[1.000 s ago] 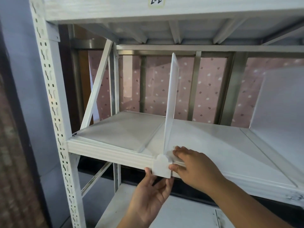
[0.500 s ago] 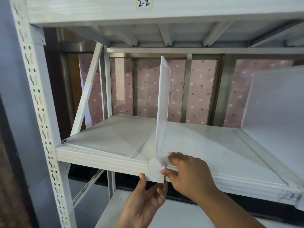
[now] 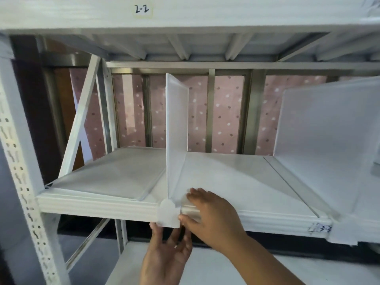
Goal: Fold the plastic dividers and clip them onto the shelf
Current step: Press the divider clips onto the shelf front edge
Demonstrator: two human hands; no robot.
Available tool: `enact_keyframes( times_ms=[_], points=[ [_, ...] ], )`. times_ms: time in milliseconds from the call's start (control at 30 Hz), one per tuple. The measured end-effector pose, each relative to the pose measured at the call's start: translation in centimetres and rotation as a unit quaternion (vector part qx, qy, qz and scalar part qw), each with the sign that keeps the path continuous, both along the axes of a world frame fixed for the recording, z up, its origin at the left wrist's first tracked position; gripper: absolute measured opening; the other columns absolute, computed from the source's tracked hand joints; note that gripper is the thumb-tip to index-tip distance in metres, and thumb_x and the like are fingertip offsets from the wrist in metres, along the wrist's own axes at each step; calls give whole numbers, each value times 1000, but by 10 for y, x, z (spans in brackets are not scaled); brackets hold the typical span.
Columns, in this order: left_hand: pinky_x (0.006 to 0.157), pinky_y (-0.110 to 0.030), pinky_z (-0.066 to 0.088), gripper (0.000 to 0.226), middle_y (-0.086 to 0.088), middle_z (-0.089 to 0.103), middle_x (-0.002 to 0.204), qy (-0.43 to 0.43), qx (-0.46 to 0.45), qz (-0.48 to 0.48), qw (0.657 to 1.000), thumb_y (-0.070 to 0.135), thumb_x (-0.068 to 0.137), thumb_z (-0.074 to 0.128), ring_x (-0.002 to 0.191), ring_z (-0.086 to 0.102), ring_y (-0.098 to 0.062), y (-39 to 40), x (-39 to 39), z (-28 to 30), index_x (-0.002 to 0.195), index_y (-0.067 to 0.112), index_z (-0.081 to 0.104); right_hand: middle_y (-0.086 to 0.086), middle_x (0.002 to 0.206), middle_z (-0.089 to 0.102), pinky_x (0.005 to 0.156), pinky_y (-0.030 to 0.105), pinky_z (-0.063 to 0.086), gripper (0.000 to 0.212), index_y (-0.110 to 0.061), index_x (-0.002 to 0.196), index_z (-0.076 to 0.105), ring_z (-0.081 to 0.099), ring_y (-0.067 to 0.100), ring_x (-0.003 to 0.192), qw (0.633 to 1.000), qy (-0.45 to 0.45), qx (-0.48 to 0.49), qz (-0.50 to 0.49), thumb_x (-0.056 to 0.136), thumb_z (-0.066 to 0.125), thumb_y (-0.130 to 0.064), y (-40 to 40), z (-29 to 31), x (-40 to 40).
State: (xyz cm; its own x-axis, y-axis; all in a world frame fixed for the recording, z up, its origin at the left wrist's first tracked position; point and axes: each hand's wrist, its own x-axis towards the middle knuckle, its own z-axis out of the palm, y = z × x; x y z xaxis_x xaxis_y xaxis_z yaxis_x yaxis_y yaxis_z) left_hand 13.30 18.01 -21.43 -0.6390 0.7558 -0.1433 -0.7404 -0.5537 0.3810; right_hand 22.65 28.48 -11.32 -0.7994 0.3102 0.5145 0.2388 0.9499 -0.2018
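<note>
A white metal shelf (image 3: 98, 204) is standing before a pink dotted curtain (image 3: 226, 112) (label "2-2" above). The translucent divider (image 3: 176, 136) is standing upright at its front edge; the right hand (image 3: 211, 214) is pinching its clip tab (image 3: 168, 214), the left hand (image 3: 166, 256) spreading open beneath.

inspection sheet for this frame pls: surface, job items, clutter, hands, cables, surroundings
Surface: white shelf, front lip bare apart from the clip.
Job's things: upright divider standing on the shelf, its clip tab over the front lip; flat sheet lying at left; second divider upright at right.
Clutter: nothing seen.
Hands: left hand under the tab, fingers touching its lower edge; right hand on the lip beside the tab.
Cables: nothing seen.
Surroundings: perforated upright, labels 2-2 and 3-?, pink dotted curtain.
</note>
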Motion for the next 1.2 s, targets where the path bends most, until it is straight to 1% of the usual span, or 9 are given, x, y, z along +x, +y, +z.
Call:
enact_keyframes(
  times_ms=[133, 300, 367, 500, 633, 733, 867, 1100, 1200],
  points=[
    [97, -54, 53, 101, -25, 61, 141, -42, -86, -32, 995, 82, 63, 67, 122, 65, -47, 30, 43, -9, 137, 14, 61, -26, 137, 60, 110, 18, 38, 42, -39, 131, 61, 47, -9, 129, 989, 42, -127, 62, 92, 53, -50, 9, -2, 49],
    [110, -61, 44, 107, -27, 73, 132, 6, -127, -123, 984, 86, 57, 68, 108, 75, -51, 82, 121, -8, 133, 12, 71, -33, 119, 68, 99, 15, 48, 27, -40, 111, 76, 61, -9, 114, 946, 52, -303, 103, 93, 62, -25, 40, 0, 145],
    [111, -61, 47, 100, -26, 76, 126, 31, -128, -170, 977, 85, 62, 66, 108, 75, -51, 104, 155, -8, 130, 12, 75, -35, 117, 67, 97, 15, 50, 27, -44, 112, 75, 61, -11, 114, 955, 22, -285, 74, 91, 63, -30, 56, 4, 184],
    [74, -48, 64, 114, -26, 78, 122, 75, -160, -232, 957, 89, 53, 62, 102, 77, -52, 141, 208, -4, 134, 9, 69, -22, 100, 75, 84, 23, 57, 18, -33, 99, 79, 69, -3, 99, 981, 60, -183, -25, 88, 66, -28, 86, 12, 256],
    [86, -52, 63, 120, -30, 75, 124, 40, -121, -254, 959, 89, 49, 64, 113, 72, -55, 172, 226, 10, 139, 9, 60, -18, 82, 72, 65, 11, 46, 11, -24, 77, 72, 67, 1, 72, 968, 190, -53, -154, 86, 69, -17, 119, 23, 301],
    [100, -54, 56, 121, -34, 72, 129, 27, -88, -254, 963, 86, 52, 65, 118, 70, -54, 185, 231, 19, 143, 7, 53, -21, 105, 71, 82, 6, 43, 12, -27, 100, 72, 65, 0, 96, 969, 147, -50, -192, 89, 74, -23, 154, 28, 309],
    [108, -50, 49, 123, -32, 67, 139, 42, -56, -244, 967, 84, 59, 62, 126, 67, -49, 194, 232, 21, 149, 1, 53, -23, 152, 24, 118, 17, 14, 70, -22, 153, 37, 19, 1, 149, 978, -65, -106, -168, 93, 69, -39, 196, 20, 296],
    [102, -51, 57, 126, -34, 62, 144, 59, -37, -279, 958, 92, 62, 51, 132, 62, -50, 203, 230, 15, 152, 3, 49, -25, 150, 43, 107, 2, 17, 67, -31, 143, 54, 30, -18, 131, 970, 6, -174, -171, 81, 82, -32, 228, -5, 283],
    [96, -46, 62, 129, -35, 61, 145, 66, -31, -279, 957, 92, 60, 52, 133, 62, -50, 209, 227, 9, 153, 2, 49, -44, 136, 45, 96, -9, 18, 63, -32, 137, 61, 33, -30, 121, 971, 42, -161, -169, 78, 85, -25, 233, -20, 281]
  ],
)
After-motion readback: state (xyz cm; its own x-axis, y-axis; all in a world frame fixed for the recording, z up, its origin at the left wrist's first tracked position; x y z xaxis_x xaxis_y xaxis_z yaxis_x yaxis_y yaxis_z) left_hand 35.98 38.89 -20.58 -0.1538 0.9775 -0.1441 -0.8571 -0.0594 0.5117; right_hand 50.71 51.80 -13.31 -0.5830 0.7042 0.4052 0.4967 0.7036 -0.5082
